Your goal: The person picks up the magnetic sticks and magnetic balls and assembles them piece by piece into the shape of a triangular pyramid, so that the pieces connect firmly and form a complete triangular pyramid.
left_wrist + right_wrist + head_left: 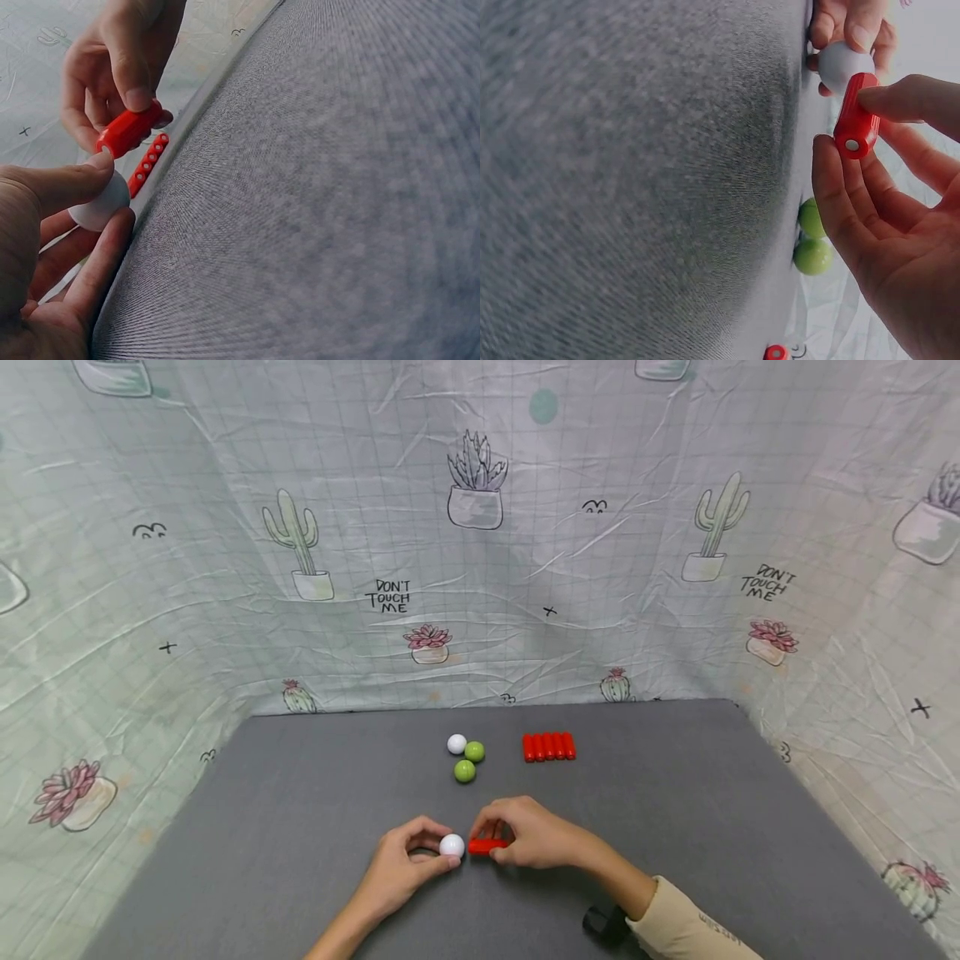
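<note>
My left hand (pixel 401 868) pinches a glossy white ball (pixel 452 846) between thumb and fingers, low over the grey table. Facing it, my right hand (pixel 536 835) grips a short red rod (pixel 486 846) lengthwise, one end pointing at the ball. In the right wrist view the rod (pixel 856 120) shows a small silvery disc on its near end, and its far end overlaps the white ball (pixel 838 64). The left wrist view has the rod's other end close to the left thumb and the ball (pixel 105 204); whether they touch I cannot tell.
Farther back on the grey table (pixel 315 777) lie another white ball (pixel 457 744) and two green balls, one (pixel 464 771) nearer me. To their right, several red rods (pixel 548 747) lie side by side. Cactus-printed cloth (pixel 517 652) hangs behind and at both sides.
</note>
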Demonstrator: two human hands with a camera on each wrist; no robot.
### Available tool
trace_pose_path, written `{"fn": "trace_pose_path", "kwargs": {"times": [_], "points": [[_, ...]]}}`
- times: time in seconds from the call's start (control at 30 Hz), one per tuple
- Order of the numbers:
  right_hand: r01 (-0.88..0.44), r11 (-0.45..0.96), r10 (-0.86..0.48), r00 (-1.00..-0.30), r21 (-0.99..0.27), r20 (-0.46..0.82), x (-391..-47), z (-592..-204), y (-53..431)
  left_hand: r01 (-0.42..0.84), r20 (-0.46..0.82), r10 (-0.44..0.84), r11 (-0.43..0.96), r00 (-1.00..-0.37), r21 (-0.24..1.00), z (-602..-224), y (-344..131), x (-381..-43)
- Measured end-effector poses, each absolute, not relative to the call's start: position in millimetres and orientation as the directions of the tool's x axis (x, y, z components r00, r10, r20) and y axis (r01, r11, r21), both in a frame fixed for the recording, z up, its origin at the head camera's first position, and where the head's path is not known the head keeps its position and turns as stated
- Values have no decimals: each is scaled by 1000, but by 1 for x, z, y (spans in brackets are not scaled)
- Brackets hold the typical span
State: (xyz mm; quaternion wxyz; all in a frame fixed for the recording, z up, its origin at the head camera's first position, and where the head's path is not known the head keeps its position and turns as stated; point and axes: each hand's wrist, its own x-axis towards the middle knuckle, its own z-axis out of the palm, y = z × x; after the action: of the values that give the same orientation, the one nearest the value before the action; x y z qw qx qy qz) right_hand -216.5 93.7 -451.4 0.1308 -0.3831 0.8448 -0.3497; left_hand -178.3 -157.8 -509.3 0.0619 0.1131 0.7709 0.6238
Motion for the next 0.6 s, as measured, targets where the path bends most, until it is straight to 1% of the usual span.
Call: {"fn": "trace_pose_path", "kwargs": {"times": [0.6], "points": [[-532, 464, -737, -675, -708, 24, -218, -453, 88, 112, 61, 264, 185, -963, 976, -511, -159, -179]]}}
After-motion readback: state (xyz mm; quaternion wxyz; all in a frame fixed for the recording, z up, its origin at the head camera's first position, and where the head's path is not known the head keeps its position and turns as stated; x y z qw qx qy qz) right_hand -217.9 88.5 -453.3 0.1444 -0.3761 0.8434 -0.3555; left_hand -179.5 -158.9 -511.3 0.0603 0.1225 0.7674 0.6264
